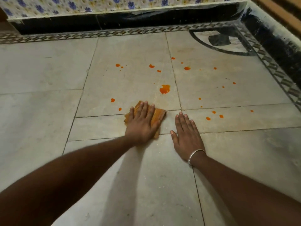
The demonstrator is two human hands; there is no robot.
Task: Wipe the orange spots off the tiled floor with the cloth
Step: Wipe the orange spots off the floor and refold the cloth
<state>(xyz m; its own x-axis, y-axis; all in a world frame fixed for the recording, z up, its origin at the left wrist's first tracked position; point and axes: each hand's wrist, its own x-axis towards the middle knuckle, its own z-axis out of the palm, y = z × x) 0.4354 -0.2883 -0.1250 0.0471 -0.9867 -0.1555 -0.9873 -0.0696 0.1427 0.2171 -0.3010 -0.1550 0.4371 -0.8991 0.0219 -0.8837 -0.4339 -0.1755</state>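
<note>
My left hand [141, 123] lies flat with straight fingers on a folded orange-brown cloth [158, 115], pressing it to the pale tiled floor [48, 111]. My right hand [187, 134], a silver bangle at its wrist, rests palm down on the bare tile just right of the cloth. Several orange spots dot the tiles beyond both hands. The largest spot [164, 89] is a little past the cloth. Two small spots [112, 100] lie close to the cloth's left side, and a cluster [214, 115] sits to the right of my right hand.
A dark skirting band [65, 24] under a blue-flowered wall runs along the far side. A chequered border strip [276, 70] and a dark skirting close off the right side, with a black inlay motif [219, 40] in the far right corner.
</note>
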